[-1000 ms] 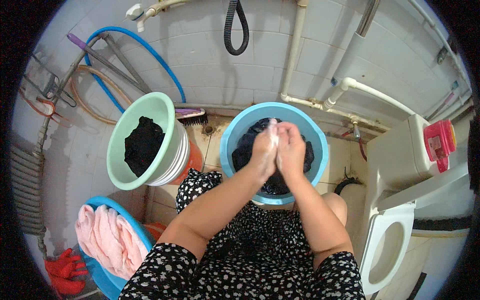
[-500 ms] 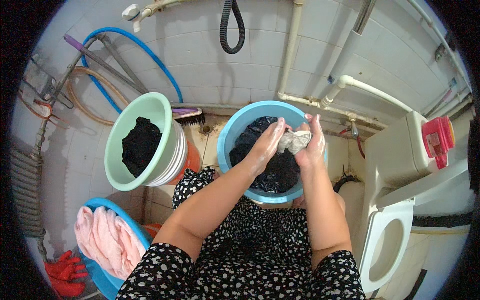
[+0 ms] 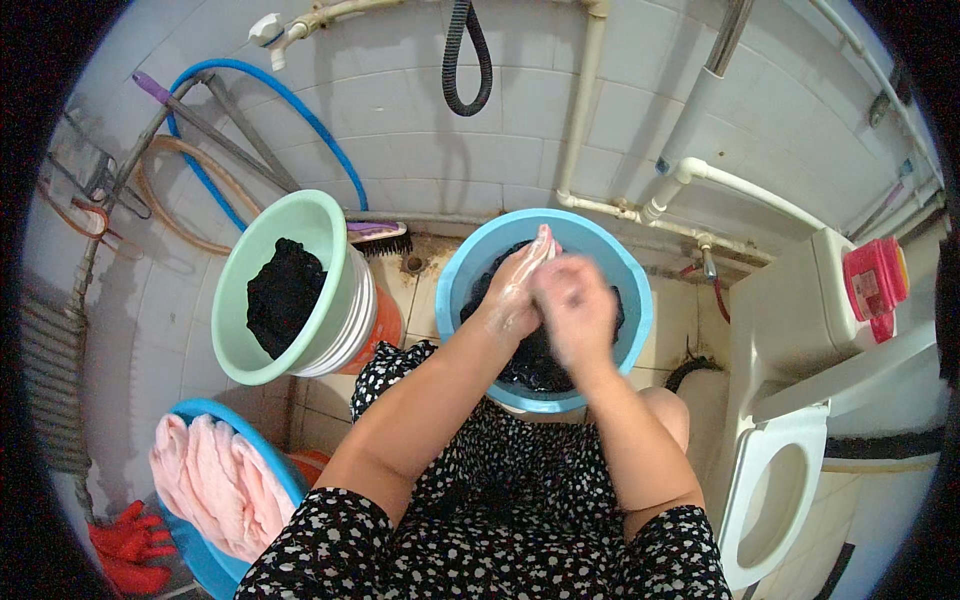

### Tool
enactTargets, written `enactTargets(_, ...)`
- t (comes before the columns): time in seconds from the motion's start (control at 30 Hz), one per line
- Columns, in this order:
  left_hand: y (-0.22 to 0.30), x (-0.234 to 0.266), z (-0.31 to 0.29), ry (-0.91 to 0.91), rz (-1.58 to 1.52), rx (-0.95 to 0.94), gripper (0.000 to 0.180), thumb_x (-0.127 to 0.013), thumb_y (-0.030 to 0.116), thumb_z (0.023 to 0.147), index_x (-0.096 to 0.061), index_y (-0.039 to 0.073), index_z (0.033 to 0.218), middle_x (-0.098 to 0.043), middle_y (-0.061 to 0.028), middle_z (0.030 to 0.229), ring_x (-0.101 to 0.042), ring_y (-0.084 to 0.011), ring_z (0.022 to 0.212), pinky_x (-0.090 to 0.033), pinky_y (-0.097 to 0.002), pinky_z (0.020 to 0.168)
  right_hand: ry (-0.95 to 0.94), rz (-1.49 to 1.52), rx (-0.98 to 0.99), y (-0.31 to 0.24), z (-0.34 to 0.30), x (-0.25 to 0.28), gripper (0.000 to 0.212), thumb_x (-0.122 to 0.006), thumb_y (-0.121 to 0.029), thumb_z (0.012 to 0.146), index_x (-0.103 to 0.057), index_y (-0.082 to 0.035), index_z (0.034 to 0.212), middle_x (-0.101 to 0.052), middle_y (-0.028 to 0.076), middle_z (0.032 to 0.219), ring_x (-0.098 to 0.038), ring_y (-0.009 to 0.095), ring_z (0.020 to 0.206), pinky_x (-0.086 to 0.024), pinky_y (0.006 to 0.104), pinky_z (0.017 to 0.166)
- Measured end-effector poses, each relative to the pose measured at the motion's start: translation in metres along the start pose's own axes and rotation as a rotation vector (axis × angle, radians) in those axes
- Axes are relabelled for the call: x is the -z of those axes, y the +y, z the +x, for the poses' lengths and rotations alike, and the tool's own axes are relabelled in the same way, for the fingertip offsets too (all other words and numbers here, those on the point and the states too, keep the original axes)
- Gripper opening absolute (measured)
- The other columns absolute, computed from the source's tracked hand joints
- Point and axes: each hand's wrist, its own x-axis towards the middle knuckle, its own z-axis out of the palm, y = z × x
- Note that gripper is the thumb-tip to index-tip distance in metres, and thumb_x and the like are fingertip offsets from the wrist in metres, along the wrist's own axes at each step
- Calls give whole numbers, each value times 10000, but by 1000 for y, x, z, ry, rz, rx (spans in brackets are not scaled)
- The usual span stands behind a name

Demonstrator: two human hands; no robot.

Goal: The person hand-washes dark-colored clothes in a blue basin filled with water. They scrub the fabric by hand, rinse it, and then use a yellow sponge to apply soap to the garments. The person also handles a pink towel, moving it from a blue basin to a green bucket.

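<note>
Over the light blue basin point(image 3: 449, 270), my left hand point(image 3: 517, 293) and my right hand point(image 3: 577, 308) press together. White suds coat the fingers and back of the left one, whose fingers lie close together pointing away from me. The right one is curled and smeared by motion. Between the palms is the small off-white cloth that showed half a second ago; the hands now hide it. Beneath them, dark wet laundry point(image 3: 530, 368) fills the basin, partly covered by my hands.
To the left, a green basin point(image 3: 228, 330) with a black garment point(image 3: 285, 298) sits tilted on a bucket point(image 3: 372, 320). Nearer me, a blue tub point(image 3: 205, 548) holds a pink towel point(image 3: 215, 480), beside red gloves point(image 3: 130, 550). A toilet point(image 3: 780, 500) stands at right; a scrub brush point(image 3: 380, 238) lies behind.
My right hand has swung leftward and closed over against my left, covering the off-white cloth that showed between them. My left hand has shifted slightly. The view has tilted a little.
</note>
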Motion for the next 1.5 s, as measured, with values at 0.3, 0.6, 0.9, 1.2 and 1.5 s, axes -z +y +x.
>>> enactTargets(0.3,-59,-59,-16,437,200,-88,283,-440,369,910,-565,149,1036,-619,-31,962,-584,-166,904,-461,-335,780,40,-374,-79,32,35,13,205,-481,-282,894,-558,-99,944,-597,191,670,-600,378,641,-466,448,540)
enactTargets(0.6,-61,-56,-12,435,172,-248,220,-462,321,915,-550,125,968,-571,-8,870,-551,-112,789,-449,-265,707,81,-411,-220,38,40,14,176,-490,-195,892,-591,-68,958,-633,160,802,-631,319,741,-491,363,641)
enactTargets(0.9,-63,-53,-14,427,219,-220,333,-440,376,911,-497,134,1132,-562,-37,1054,-544,-161,983,-449,-340,827,66,-280,-196,29,33,1,218,-520,-219,876,-618,-41,954,-643,171,815,-642,287,748,-489,342,667)
enactTargets(1.2,-59,-56,-20,495,214,-162,295,-389,350,938,-518,133,1091,-582,-38,1025,-550,-153,951,-444,-343,812,96,-227,-43,43,33,-1,194,-570,-250,843,-628,-67,874,-605,209,763,-605,364,705,-475,396,641)
enactTargets(1.5,-23,-49,-5,485,302,-247,304,-397,285,952,-543,39,1054,-590,-84,973,-572,-180,883,-446,-308,818,226,460,-315,29,39,11,179,-540,-196,885,-583,-35,949,-546,6,711,-459,79,622,-390,234,566)
